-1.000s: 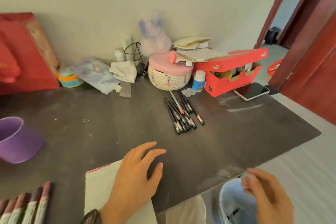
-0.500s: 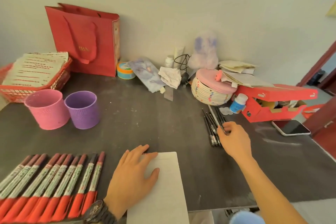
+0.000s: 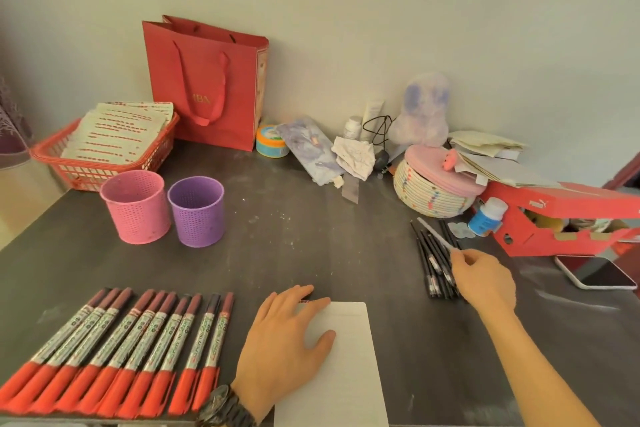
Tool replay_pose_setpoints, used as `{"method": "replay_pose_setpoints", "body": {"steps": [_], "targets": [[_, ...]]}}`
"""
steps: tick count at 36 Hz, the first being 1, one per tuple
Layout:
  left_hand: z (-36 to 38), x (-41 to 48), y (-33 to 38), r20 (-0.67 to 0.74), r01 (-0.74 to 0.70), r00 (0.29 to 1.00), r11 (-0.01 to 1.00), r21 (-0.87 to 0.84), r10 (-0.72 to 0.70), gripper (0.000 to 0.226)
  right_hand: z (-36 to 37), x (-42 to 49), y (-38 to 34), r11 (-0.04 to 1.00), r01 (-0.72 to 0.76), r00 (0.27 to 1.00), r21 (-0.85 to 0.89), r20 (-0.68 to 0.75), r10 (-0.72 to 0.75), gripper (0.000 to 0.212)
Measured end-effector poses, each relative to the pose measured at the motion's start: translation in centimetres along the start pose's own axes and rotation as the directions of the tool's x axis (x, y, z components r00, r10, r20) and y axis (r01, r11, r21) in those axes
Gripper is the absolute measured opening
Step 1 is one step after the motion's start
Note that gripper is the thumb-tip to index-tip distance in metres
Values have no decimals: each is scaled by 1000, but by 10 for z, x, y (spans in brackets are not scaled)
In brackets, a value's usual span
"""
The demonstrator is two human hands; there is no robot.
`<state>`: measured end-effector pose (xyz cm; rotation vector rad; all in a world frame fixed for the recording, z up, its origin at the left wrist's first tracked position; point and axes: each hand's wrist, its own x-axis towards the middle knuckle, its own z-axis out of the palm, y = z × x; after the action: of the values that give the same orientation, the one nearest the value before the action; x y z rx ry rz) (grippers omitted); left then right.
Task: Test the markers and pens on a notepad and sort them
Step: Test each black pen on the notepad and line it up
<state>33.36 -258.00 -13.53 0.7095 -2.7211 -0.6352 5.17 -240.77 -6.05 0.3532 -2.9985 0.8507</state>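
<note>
Matt dark table [image 3: 311, 253]; perforated plastic cups [image 3: 136, 206]; glossy red paper bag [image 3: 204, 80].

Looks like a home to me: a cluttered desk [image 3: 311, 246] against a bare wall [image 3: 346, 10]. Beyond the left hand [image 3: 287, 340]: red gift bag [image 3: 204, 87], pink cup [image 3: 136, 208], purple cup [image 3: 197, 211]. Beyond the right hand [image 3: 485, 279]: lidded woven basket [image 3: 429, 198], plush toy [image 3: 422, 111], shoebox [image 3: 561, 225]. Phone [image 3: 599, 274] just right of that hand.

You can read gold letters, "IBA", on the front of the red paper bag [image 3: 204, 87]. The red shoebox [image 3: 571, 202] shows a white Puma logo on its lid edge. Print on the markers [image 3: 138, 340] and on the sheets [image 3: 117, 128] in the red basket [image 3: 104, 172] is too blurred to read.
</note>
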Motion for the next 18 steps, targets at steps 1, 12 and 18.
{"method": "replay_pose_setpoints", "body": {"steps": [1, 12, 18], "targets": [[0, 0, 0, -9, 0, 1000, 1000, -15, 0, 61, -3, -13, -1, 995, 12, 1000, 102, 11, -13, 28], [-23, -17, 15, -194, -74, 981, 896, -437, -14, 33, 27, -212, -15, 651, -181, 915, 737, 370, -165, 28], [-30, -43, 48, -24, 36, 995, 599, -800, -92, 32, 28, -239, -29, 792, -62, 863, 607, 431, -263, 18]]}}
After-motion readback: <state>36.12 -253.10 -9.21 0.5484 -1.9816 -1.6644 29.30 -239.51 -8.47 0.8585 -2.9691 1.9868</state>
